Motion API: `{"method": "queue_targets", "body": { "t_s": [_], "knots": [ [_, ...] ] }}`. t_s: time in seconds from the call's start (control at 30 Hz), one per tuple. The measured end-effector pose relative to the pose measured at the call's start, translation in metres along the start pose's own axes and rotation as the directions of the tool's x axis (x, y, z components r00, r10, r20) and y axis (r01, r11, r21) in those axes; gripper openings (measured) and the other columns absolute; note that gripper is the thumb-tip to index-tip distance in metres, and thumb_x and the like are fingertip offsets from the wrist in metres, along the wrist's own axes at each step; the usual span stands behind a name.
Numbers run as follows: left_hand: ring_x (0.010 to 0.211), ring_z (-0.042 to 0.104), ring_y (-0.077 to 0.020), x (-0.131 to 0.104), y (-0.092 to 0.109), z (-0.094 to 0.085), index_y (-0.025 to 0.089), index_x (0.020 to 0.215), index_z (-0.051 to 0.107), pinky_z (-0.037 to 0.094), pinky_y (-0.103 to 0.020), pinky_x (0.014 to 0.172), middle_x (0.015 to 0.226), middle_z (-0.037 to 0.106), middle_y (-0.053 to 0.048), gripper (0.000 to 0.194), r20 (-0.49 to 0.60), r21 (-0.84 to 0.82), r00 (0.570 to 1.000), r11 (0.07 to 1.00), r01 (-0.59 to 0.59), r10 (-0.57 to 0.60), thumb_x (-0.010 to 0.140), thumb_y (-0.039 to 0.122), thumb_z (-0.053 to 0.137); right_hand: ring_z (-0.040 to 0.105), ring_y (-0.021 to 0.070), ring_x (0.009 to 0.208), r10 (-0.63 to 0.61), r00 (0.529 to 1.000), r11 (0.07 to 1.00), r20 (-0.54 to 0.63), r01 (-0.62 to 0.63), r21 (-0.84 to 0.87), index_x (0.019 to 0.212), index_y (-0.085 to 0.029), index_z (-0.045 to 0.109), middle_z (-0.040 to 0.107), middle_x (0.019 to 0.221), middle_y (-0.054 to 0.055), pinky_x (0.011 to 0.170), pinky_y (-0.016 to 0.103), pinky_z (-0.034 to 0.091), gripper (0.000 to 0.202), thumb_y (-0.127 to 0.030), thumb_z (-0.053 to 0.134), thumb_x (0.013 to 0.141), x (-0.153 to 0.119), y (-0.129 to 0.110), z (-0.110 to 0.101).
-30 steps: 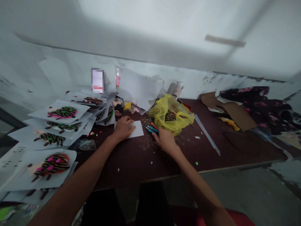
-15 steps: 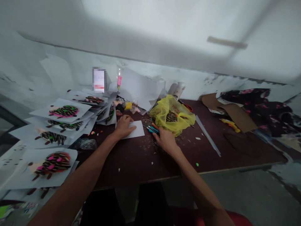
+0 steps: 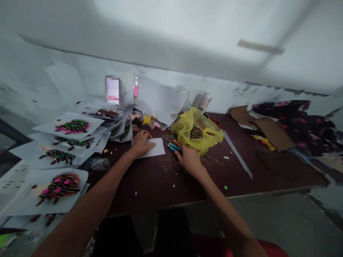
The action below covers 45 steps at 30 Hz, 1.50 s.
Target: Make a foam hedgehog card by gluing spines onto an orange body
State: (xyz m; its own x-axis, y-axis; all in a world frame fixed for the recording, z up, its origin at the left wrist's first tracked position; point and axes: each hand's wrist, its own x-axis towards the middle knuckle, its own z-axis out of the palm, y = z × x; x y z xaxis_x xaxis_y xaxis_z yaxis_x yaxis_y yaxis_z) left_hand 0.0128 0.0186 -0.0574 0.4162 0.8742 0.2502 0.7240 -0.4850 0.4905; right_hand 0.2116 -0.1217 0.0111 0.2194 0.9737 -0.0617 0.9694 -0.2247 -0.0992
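Note:
My left hand (image 3: pixel 142 144) rests on a small white sheet of paper (image 3: pixel 158 148) on the dark table (image 3: pixel 155 185), its fingers curled and thumb apart, with nothing gripped. To its right, my right hand (image 3: pixel 189 158) touches blue and orange tools (image 3: pixel 174 146) that look like pens or cutters; whether its fingers grip one is too small to tell. Just beyond that hand, a yellow plastic bag (image 3: pixel 184 125) lies open around a heap of thin dark sticks (image 3: pixel 196 132).
Sheets bearing hedgehog figures (image 3: pixel 72 126) are stacked at the left. Coloured clay (image 3: pixel 146 120) lies behind my left hand. Right of the bag are red-handled scissors (image 3: pixel 215 122), a clear strip (image 3: pixel 238 154), a yellow tool (image 3: pixel 264 142) and brown cardboard (image 3: pixel 276 134).

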Motion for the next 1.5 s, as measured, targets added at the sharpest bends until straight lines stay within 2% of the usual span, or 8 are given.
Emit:
{"method": "queue_targets", "body": {
  "t_s": [0.23,0.4,0.63,0.87,1.07,1.2,1.3,1.5],
  "knots": [
    [0.104,0.056,-0.0265,0.001,0.000,0.000,0.021,0.090,0.058,0.044,-0.040,0.091,0.106,0.061,-0.006,0.025,-0.030,-0.124,0.999,0.992,0.024,-0.028,0.070,0.029,0.070,0.070,0.0316,0.097,0.002,1.000,1.000,-0.004,-0.002,0.023,0.119,-0.013,0.061,0.072,0.106,0.017,0.083,0.040,0.052,0.039,-0.043,0.049,0.097,0.000,0.000,0.001],
    [0.098,0.058,-0.0248,-0.001,0.001,-0.001,0.022,0.089,0.055,0.044,-0.040,0.089,0.098,0.064,-0.004,0.025,-0.065,-0.206,0.998,0.978,-0.020,0.007,0.069,0.026,0.070,0.070,0.0336,0.098,-0.012,1.000,1.000,-0.002,0.012,0.018,0.121,-0.010,0.061,0.072,0.107,0.019,0.082,0.041,0.053,0.041,-0.042,0.048,0.098,-0.001,0.001,0.000],
    [0.094,0.063,-0.0232,-0.001,-0.001,-0.002,0.021,0.081,0.055,0.046,-0.041,0.090,0.093,0.067,-0.004,0.013,-0.107,-0.270,0.991,0.957,-0.109,0.082,0.071,0.017,0.063,0.070,0.0319,0.097,-0.022,0.999,0.999,-0.031,0.022,0.026,0.121,-0.013,0.062,0.073,0.105,0.017,0.080,0.038,0.053,0.039,-0.041,0.049,0.097,-0.001,0.001,0.002],
    [0.091,0.063,-0.0249,-0.005,0.002,-0.003,0.022,0.080,0.057,0.046,-0.043,0.092,0.089,0.069,-0.005,0.009,-0.123,-0.186,0.987,0.974,-0.129,0.107,0.072,0.017,0.060,0.071,0.0332,0.094,-0.031,0.998,0.999,-0.046,0.032,0.034,0.119,-0.014,0.063,0.073,0.103,0.018,0.077,0.039,0.052,0.037,-0.041,0.051,0.096,0.001,0.005,0.005],
    [0.096,0.065,-0.0248,-0.005,0.005,-0.009,0.021,0.099,0.063,0.044,-0.043,0.095,0.099,0.072,-0.005,0.030,-0.125,-0.166,0.987,0.978,-0.124,0.104,0.073,0.012,0.051,0.071,0.0322,0.090,-0.034,0.998,0.998,-0.060,0.037,0.049,0.117,-0.014,0.063,0.073,0.099,0.017,0.075,0.038,0.053,0.036,-0.041,0.051,0.097,-0.001,0.006,0.002],
    [0.089,0.066,-0.0233,-0.002,0.004,-0.011,0.021,0.093,0.066,0.042,-0.044,0.097,0.096,0.074,-0.004,0.031,-0.069,-0.168,0.989,0.975,-0.144,0.134,0.071,0.011,0.047,0.071,0.0323,0.090,-0.019,0.999,1.000,-0.037,0.020,0.020,0.111,-0.013,0.065,0.073,0.098,0.018,0.075,0.037,0.052,0.034,-0.041,0.052,0.096,-0.006,0.008,-0.002],
    [0.083,0.065,-0.0225,-0.001,0.005,-0.010,0.021,0.087,0.065,0.040,-0.046,0.098,0.088,0.074,-0.003,0.028,-0.054,-0.148,0.987,0.977,-0.156,0.150,0.068,0.012,0.047,0.071,0.0303,0.091,-0.069,0.997,0.997,-0.044,0.070,0.020,0.111,-0.017,0.065,0.074,0.100,0.015,0.077,0.036,0.052,0.031,-0.040,0.053,0.095,-0.010,0.012,-0.002],
    [0.075,0.060,-0.0200,0.000,0.007,-0.009,0.022,0.075,0.055,0.039,-0.044,0.101,0.074,0.066,0.000,0.015,-0.084,-0.149,0.981,0.971,-0.186,0.175,0.065,0.014,0.048,0.070,0.0300,0.094,-0.098,0.993,0.994,-0.064,0.101,0.038,0.115,-0.018,0.064,0.073,0.103,0.014,0.078,0.036,0.052,0.032,-0.041,0.053,0.095,-0.010,0.014,0.001]
  ]
}}
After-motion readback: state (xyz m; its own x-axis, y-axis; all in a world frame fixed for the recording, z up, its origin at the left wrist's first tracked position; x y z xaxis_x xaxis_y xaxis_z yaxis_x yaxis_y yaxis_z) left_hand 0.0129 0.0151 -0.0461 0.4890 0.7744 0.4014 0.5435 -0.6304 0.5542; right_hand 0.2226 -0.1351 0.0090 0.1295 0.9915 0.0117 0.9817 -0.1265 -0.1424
